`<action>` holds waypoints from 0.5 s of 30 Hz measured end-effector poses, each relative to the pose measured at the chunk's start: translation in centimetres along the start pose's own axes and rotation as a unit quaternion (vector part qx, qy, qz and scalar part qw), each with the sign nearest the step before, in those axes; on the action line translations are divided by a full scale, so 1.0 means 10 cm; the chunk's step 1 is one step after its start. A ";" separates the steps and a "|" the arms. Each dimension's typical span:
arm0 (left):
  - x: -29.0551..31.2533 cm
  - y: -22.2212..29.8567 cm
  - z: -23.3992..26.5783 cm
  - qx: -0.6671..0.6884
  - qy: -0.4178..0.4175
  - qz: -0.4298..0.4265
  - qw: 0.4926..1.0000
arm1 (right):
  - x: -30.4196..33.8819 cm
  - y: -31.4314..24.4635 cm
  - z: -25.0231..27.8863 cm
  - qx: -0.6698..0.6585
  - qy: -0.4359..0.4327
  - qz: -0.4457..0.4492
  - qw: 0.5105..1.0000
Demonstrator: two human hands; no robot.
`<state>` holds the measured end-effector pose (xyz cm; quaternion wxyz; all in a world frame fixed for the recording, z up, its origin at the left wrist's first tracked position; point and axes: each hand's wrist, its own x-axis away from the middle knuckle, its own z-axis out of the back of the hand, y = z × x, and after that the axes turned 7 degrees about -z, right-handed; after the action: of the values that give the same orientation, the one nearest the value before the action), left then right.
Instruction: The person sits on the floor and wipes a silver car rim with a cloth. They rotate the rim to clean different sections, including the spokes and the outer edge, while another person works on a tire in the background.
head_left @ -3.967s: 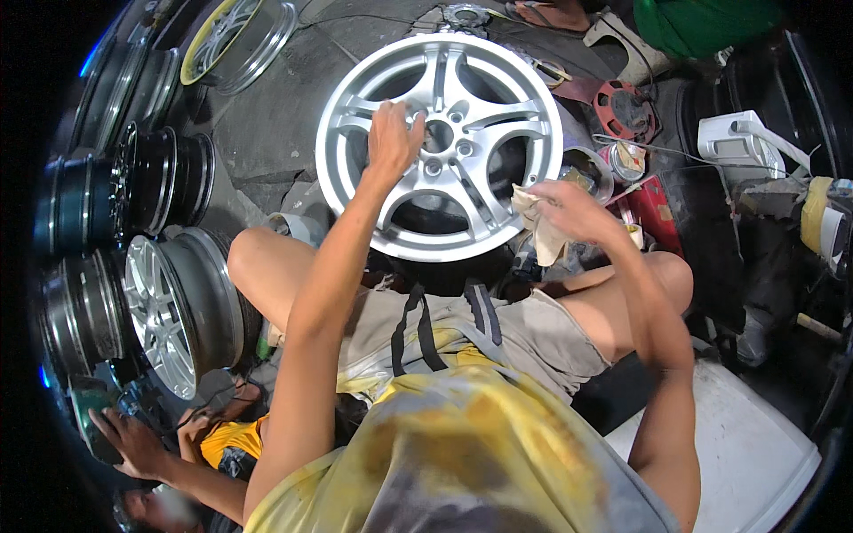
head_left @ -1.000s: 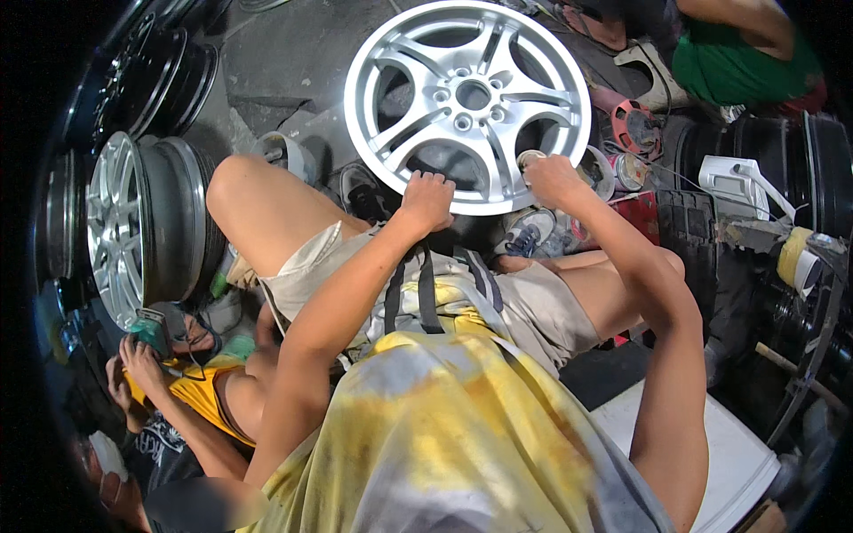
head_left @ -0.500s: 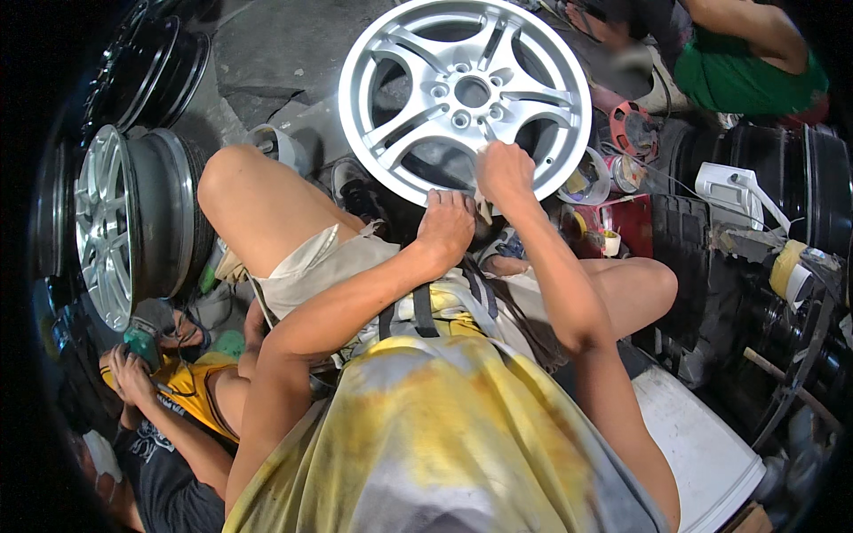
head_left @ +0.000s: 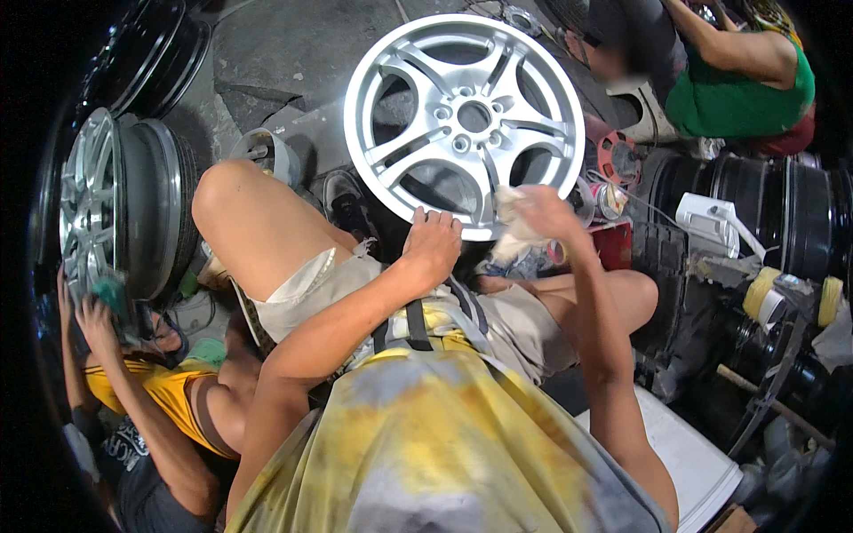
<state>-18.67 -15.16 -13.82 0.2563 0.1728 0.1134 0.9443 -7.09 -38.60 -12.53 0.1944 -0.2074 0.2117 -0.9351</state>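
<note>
A silver alloy wheel (head_left: 415, 105) with paired spokes lies in front of me, its face up and its near edge by my knees. The fingers of my left hand (head_left: 434, 243) curl over the near edge of the rim and grip it. My right hand (head_left: 546, 213), smeared by motion, is closed on a cream cloth (head_left: 510, 240) at the near right edge of the wheel. Part of the cloth hangs below the hand toward my lap. I cannot tell whether the cloth touches the rim.
At left, a person's hand (head_left: 99, 330) is at another silver wheel (head_left: 87, 204) standing upright. A white bucket (head_left: 283, 160) stands beyond my left knee. Cans (head_left: 609, 201) and a red box (head_left: 613, 245) sit right of the wheel. Another person in a green shirt (head_left: 737, 98) sits far right, near dark rims (head_left: 737, 182).
My right hand has moved right and nearer to me with the cloth, away from the spoke. My left hand stays on the rim. The person at left has raised their hands toward the upright wheel.
</note>
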 end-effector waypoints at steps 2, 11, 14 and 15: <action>0.06 0.01 0.05 -0.034 -0.013 0.019 0.999 | -0.27 0.53 0.22 -0.046 0.041 -0.170 0.983; 0.05 -0.01 0.08 -0.051 -0.062 0.076 0.994 | -1.22 0.21 -0.08 0.308 0.129 -0.014 0.942; -0.01 -0.02 0.10 -0.047 -0.076 0.075 0.993 | -1.33 -0.01 -0.23 0.312 0.126 0.020 0.942; 0.00 -0.01 0.07 -0.047 -0.072 0.074 0.994 | -1.29 -0.16 -0.28 0.289 0.127 0.047 0.948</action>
<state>-18.35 -14.97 -13.18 0.2014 0.2363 0.0368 0.9498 1.97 -30.58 -18.02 0.2615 -0.0113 -0.0347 -0.9645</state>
